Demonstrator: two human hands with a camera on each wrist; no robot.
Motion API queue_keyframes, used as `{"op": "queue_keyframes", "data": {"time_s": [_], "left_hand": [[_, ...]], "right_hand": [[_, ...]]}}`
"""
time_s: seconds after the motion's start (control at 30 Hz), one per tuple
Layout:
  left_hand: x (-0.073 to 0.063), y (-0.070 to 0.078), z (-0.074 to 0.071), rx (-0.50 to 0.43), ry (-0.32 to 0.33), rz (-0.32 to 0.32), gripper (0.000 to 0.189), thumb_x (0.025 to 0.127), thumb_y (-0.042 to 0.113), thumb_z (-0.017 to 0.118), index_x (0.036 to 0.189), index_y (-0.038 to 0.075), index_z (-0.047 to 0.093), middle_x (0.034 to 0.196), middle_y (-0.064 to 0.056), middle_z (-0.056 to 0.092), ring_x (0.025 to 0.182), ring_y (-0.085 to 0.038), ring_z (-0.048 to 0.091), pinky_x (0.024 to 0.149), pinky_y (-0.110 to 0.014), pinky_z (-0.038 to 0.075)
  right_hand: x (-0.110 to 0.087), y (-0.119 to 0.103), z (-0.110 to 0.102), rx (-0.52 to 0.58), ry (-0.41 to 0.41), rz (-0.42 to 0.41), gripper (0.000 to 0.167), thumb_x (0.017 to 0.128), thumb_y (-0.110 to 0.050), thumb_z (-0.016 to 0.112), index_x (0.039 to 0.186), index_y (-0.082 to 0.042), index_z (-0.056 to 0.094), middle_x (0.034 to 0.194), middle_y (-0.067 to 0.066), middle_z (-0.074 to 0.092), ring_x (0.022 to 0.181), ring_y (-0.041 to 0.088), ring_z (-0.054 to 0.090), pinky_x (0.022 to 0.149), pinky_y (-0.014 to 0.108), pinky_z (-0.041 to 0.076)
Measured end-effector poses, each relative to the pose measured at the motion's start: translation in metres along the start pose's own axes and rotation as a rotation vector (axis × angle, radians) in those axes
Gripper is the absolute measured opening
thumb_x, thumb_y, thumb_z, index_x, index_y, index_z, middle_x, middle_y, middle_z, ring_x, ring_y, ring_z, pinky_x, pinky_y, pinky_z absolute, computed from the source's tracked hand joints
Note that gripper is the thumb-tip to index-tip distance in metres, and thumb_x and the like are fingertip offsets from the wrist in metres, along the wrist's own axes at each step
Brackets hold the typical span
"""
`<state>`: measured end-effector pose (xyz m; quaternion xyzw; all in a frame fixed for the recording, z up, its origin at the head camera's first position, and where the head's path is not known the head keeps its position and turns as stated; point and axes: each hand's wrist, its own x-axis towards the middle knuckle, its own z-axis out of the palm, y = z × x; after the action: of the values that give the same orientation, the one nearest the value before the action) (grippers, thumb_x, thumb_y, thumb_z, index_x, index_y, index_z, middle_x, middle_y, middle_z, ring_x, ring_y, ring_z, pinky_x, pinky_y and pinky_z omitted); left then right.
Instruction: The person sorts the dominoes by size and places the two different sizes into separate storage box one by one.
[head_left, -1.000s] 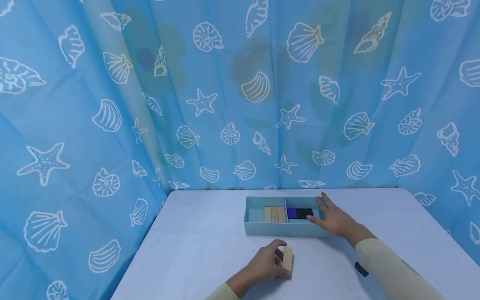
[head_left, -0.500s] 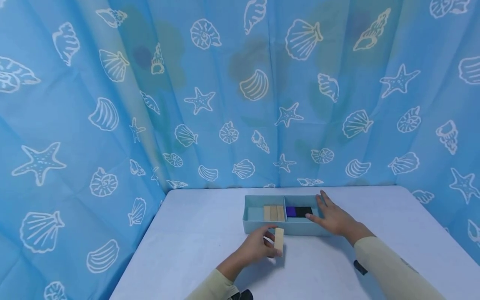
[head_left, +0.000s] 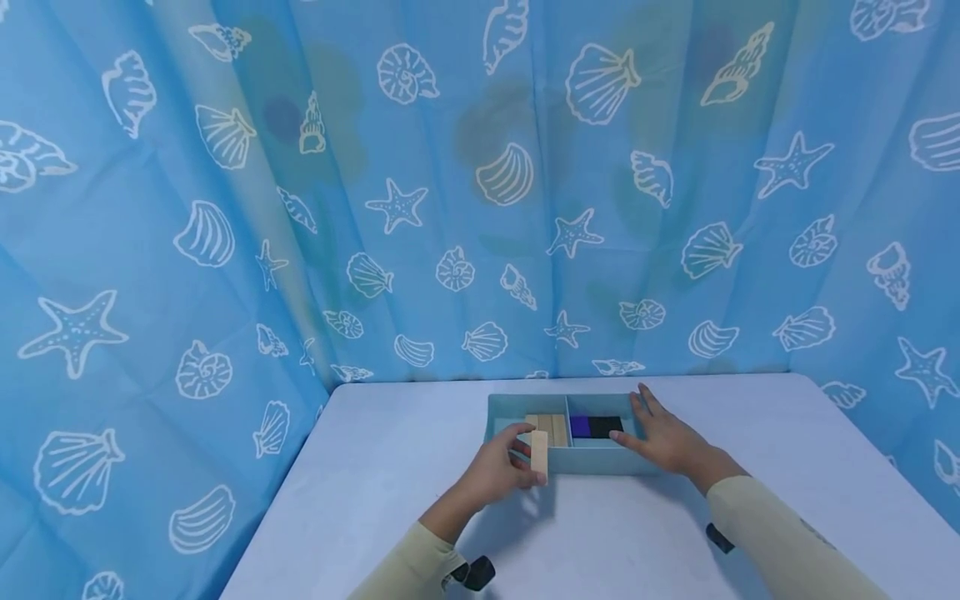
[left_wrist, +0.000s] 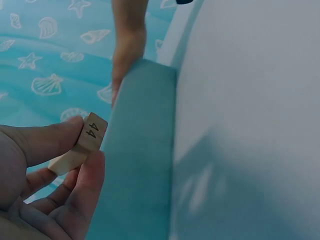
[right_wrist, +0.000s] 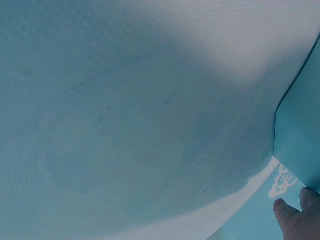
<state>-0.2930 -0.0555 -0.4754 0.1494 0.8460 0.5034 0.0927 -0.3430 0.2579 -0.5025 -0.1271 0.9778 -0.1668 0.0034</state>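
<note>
My left hand (head_left: 491, 471) pinches a pale wooden block (head_left: 539, 457) between thumb and fingers, over the front wall of a light blue two-compartment box (head_left: 607, 461). In the left wrist view the block's end (left_wrist: 93, 131) bears the printed number 44. Several similar wooden blocks (head_left: 553, 429) lie side by side in the left compartment, partly hidden by my hand. The right compartment holds a purple piece (head_left: 580, 427) and a black piece (head_left: 604, 427). My right hand (head_left: 671, 437) rests on the box's right end, fingers extended; its fingertips (right_wrist: 285, 210) show in the right wrist view.
The box stands on a white-covered table (head_left: 405, 450), toward its back edge. Behind and beside the table hangs a blue curtain (head_left: 450, 208) with white shell prints. Dark wrist-worn devices (head_left: 477, 573) sit beneath the sleeves.
My left hand has carried the wooden block from the table in front of the box up and leftward to the front wall of the left compartment. The right hand has stayed on the box.
</note>
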Motion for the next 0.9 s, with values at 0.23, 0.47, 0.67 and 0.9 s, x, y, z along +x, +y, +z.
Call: {"op": "queue_keyframes", "data": {"time_s": [0.23, 0.47, 0.67, 0.9], "left_hand": [[0.007, 0.003, -0.019, 0.0, 0.021, -0.006, 0.078, 0.077, 0.014, 0.084, 0.145, 0.01, 0.045, 0.105, -0.002, 0.059, 0.087, -0.015, 0.062, 0.069, -0.032, 0.056], [0.024, 0.004, -0.036, -0.026, 0.042, -0.016, 0.078, 0.079, 0.01, 0.082, 0.146, 0.008, 0.043, 0.104, -0.005, 0.057, 0.083, -0.016, 0.063, 0.066, -0.031, 0.057], [0.037, -0.001, -0.045, -0.007, 0.051, -0.04, 0.077, 0.079, 0.014, 0.082, 0.146, 0.013, 0.044, 0.106, -0.003, 0.058, 0.089, -0.018, 0.061, 0.072, -0.033, 0.056], [0.05, 0.0, -0.047, 0.004, 0.018, -0.059, 0.075, 0.081, 0.016, 0.081, 0.147, 0.017, 0.044, 0.11, -0.003, 0.059, 0.091, -0.017, 0.061, 0.076, -0.033, 0.055]], "right_hand": [[-0.003, -0.002, 0.0, 0.021, -0.013, 0.007, 0.105, 0.089, -0.073, 0.043, 0.152, 0.007, 0.014, 0.158, 0.028, 0.001, 0.137, 0.055, 0.018, 0.105, 0.066, 0.024], [-0.001, -0.001, 0.0, 0.008, -0.009, 0.017, 0.102, 0.091, -0.069, 0.045, 0.152, 0.006, 0.014, 0.158, 0.027, 0.002, 0.137, 0.054, 0.018, 0.105, 0.066, 0.024], [0.0, 0.001, 0.003, 0.012, -0.001, 0.017, 0.104, 0.09, -0.072, 0.044, 0.152, 0.006, 0.015, 0.158, 0.027, 0.002, 0.136, 0.056, 0.02, 0.103, 0.067, 0.025], [0.002, 0.002, 0.003, -0.006, 0.004, 0.01, 0.104, 0.09, -0.073, 0.042, 0.153, 0.005, 0.014, 0.158, 0.027, 0.002, 0.136, 0.056, 0.02, 0.104, 0.067, 0.025]]}}
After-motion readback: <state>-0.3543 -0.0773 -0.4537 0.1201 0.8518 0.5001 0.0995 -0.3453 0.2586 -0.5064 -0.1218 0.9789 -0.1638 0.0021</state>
